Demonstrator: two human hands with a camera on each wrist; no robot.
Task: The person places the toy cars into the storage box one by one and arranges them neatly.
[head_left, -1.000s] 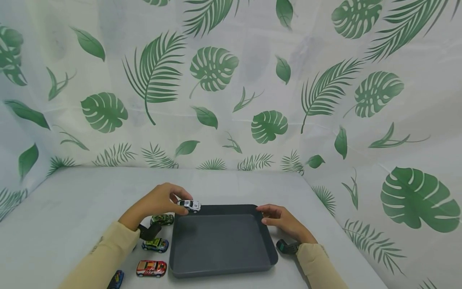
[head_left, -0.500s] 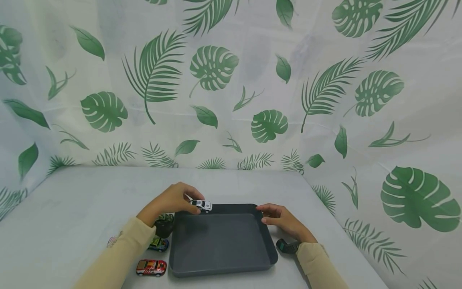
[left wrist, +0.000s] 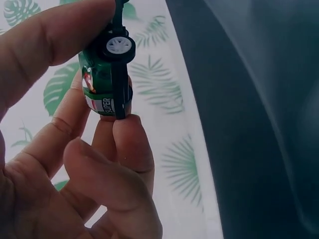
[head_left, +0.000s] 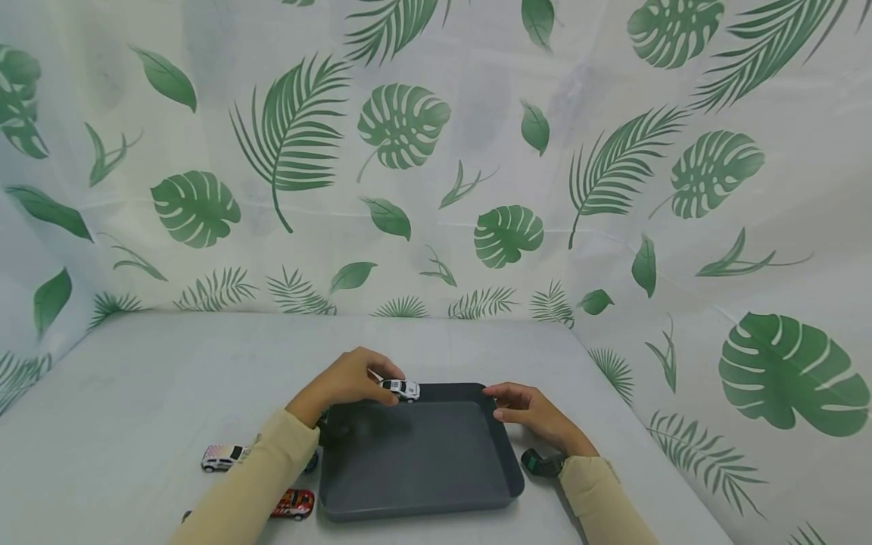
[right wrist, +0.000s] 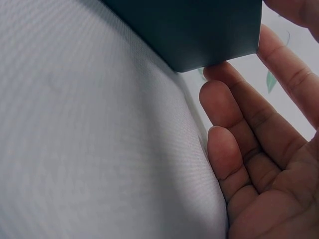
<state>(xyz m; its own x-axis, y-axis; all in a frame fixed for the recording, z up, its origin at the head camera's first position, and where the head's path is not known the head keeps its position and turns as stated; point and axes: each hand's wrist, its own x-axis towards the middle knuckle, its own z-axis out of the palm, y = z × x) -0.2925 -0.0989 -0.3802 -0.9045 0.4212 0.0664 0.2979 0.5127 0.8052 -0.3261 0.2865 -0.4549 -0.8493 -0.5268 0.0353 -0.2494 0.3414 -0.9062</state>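
My left hand [head_left: 354, 382] pinches a small white toy car [head_left: 400, 389] between thumb and fingertips, over the far rim of a dark grey tray [head_left: 507, 462]. In the left wrist view the toy car [left wrist: 107, 74] is seen from its side and underside, with a white wheel and the word SUPER, and the tray [left wrist: 259, 124] lies to its right. My right hand [head_left: 527, 412] rests at the tray's far right corner with relaxed fingers [right wrist: 224, 109] against the outside of the tray corner [right wrist: 199, 35]. The tray's inside is bare.
More toy cars lie on the grey table left of the tray: a white and pink one [head_left: 221, 457] and a red one [head_left: 294, 502]; my left sleeve [head_left: 252, 484] hides others. A leaf-print cloth [head_left: 436, 189] walls off the back and sides.
My left hand has carried the white car rightwards along the tray's far rim. Its sleeve now covers the green cars, and a white and pink car has come into view. The right hand stayed put.
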